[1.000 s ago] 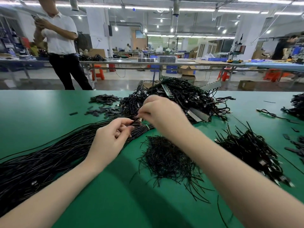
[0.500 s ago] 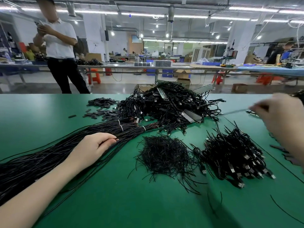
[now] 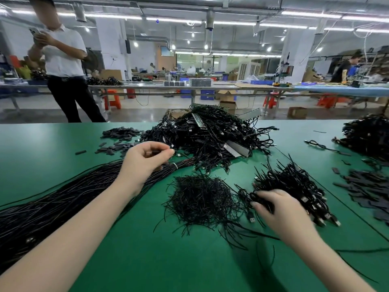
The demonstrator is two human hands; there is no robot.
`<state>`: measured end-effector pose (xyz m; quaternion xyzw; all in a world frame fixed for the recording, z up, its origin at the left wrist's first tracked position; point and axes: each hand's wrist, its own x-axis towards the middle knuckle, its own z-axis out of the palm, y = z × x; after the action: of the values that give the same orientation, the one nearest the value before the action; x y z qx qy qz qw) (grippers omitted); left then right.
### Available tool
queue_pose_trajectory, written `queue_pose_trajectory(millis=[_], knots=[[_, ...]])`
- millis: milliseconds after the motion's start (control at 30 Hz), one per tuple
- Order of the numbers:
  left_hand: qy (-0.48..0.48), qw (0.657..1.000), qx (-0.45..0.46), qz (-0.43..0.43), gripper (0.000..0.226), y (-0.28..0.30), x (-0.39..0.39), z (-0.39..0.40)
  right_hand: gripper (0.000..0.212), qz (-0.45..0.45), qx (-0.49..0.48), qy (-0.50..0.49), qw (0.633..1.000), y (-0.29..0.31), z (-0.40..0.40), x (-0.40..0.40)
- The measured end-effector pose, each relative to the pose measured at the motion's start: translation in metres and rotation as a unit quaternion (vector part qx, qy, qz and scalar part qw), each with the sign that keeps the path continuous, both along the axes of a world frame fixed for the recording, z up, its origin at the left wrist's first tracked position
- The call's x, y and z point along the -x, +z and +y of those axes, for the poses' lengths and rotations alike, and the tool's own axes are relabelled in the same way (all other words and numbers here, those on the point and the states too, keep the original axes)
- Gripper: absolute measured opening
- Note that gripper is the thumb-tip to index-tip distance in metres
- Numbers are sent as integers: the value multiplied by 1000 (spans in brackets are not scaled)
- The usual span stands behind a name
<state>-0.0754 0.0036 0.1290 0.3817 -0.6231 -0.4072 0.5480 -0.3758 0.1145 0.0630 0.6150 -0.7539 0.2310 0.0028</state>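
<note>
A long bundle of black cables (image 3: pixel 63 199) lies across the green table (image 3: pixel 42 144) from the near left toward the centre, bound by a white tie (image 3: pixel 175 165). My left hand (image 3: pixel 145 159) hovers over the bundle's far end, thumb and forefinger pinched together on something too small and blurred to identify. My right hand (image 3: pixel 273 207) rests on the near edge of a pile of black USB cables (image 3: pixel 294 186), its fingers curled around a few of them. Between my hands lies a heap of short black wire offcuts (image 3: pixel 200 199).
A large tangled mound of black cables with metal strips (image 3: pixel 210 133) sits at the table's far centre. Small flat black pieces (image 3: pixel 120 133) lie far left and more of them (image 3: pixel 368 190) at the right. Another cable heap (image 3: pixel 368 133) is far right. A person in a white shirt (image 3: pixel 61 60) stands beyond the table.
My right hand swung out to the right, then came down onto the USB cable pile. My left hand lifted off the bundle and moved forward with fingertips pinched.
</note>
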Motion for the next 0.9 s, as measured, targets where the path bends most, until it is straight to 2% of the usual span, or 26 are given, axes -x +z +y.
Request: queue_pose_trajectory(millis=[67,100,167,233,300,367,433,600,733,900], knots=[[-57,992,-61,96,21,8,17,1,55,-136,73,119,981,16,-19,-36],[-73,986,-80,128,24,10,24,1,56,-180,89,160,967,24,-29,-52],[-97,970,-110,193,20,13,35,1,43,-242,113,201,943,35,-48,-78],[-115,947,-138,266,14,12,43,1,18,-300,151,206,919,43,-60,-96],[-131,935,-142,297,20,8,47,-1,16,-351,185,228,889,46,-66,-108],[-151,939,-148,272,40,1,51,-1,19,-381,217,236,867,41,-67,-116],[-179,942,-161,236,50,-7,53,0,19,-403,229,240,853,30,-67,-122],[-203,953,-161,156,54,-15,52,-1,15,-394,173,236,871,14,-70,-123],[-207,960,-160,104,55,-14,49,-4,14,-376,82,278,880,14,-70,-115],[-226,952,-178,105,53,-12,46,-3,14,-386,33,305,870,14,-68,-115]])
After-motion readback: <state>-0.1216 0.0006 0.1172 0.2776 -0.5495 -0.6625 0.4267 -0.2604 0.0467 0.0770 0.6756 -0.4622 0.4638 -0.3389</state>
